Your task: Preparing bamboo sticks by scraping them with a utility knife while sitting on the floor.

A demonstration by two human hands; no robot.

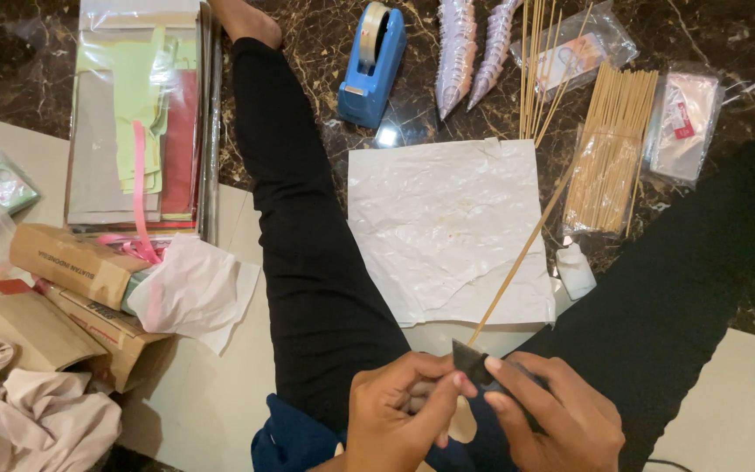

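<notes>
My left hand (399,411) and my right hand (552,419) meet low in the view, above my lap. Together they pinch a small dark folded piece (475,363) at the near end of a thin bamboo skewer (522,253). The skewer runs up and to the right over a crumpled white sheet (434,227) lying on the floor. My legs in black trousers (308,253) spread to either side of the sheet.
A blue tape dispenser (370,65), two silvery cone shapes (469,48), loose skewers (536,61) and a bagged bundle of skewers (612,149) lie beyond the sheet. Left are a stack of coloured papers in plastic (137,114), cardboard boxes (67,262) and cloth (28,411).
</notes>
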